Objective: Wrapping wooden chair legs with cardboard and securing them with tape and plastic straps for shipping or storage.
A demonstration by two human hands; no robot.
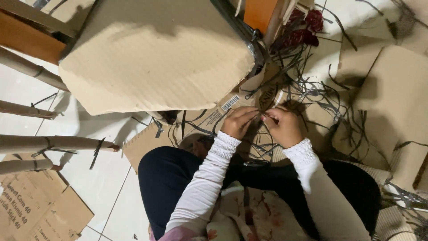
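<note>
We are sitting on the white tiled floor (pixel 96 178) and looking down at our two hands, which are meeting just above our knees, near the middle of the floor. Our left hand (pixel 237 122) is curling its fingers (pixel 248 117) almost closed, and they are pinching a thin dark strip (pixel 263 115) between the tips. Our right hand (pixel 283 127) is doing the same from the other side; its fingertips (pixel 269 118) are bending inward and pressing on the same strip, so both hands are nearly touching each other. We cannot tell exactly how much of the strip is lying inside each grip, because the fingers are covering it. The strip is belonging to a loose tangle of dark strips (pixel 312 96) that is spreading over flat cardboard pieces (pixel 392 102) toward the right edge of the floor. A large cardboard sheet (pixel 156 53) is resting just beyond the hands, toward the far edge. Several rolled paper sticks (pixel 49 143) are lying at the left edge, well apart from the hands.
</note>
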